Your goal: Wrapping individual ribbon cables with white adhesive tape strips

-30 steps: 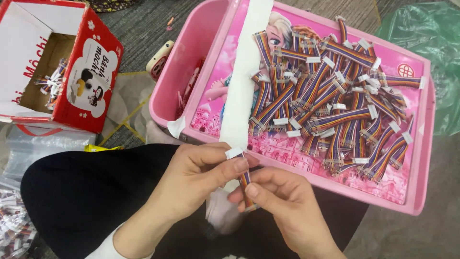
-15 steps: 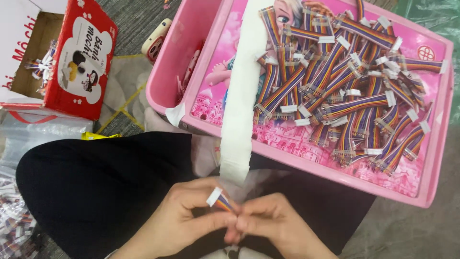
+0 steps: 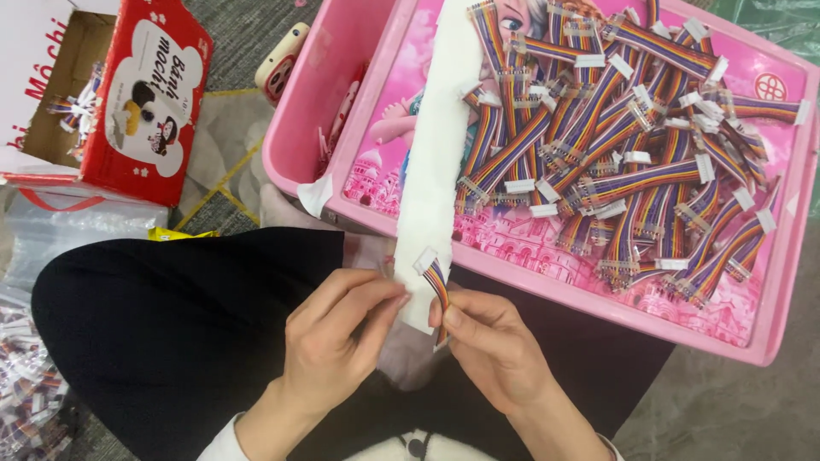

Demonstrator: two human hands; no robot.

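My right hand [image 3: 495, 346] pinches a short rainbow ribbon cable [image 3: 436, 277] with a white connector at its upper end. My left hand [image 3: 337, 337] pinches the lower end of a long white strip [image 3: 431, 171], right beside the cable. The strip runs up across a pink tray [image 3: 547, 294] printed with a cartoon picture. A heap of several identical rainbow cables [image 3: 615, 145] with white connectors fills the tray's right half. Both hands hover over my lap in black trousers [image 3: 171, 324].
A red and white cardboard box [image 3: 128, 94] holding more cables stands open at the top left. A clear plastic bag [image 3: 60, 235] lies beneath it. Small packed parts [image 3: 26, 401] sit at the left edge. A pink toy-like object [image 3: 282, 55] lies beside the tray.
The view shifted so the tray sits higher and larger. My hands drew slightly apart; the cable now stands upright against the strip's lower end with its connector on top.
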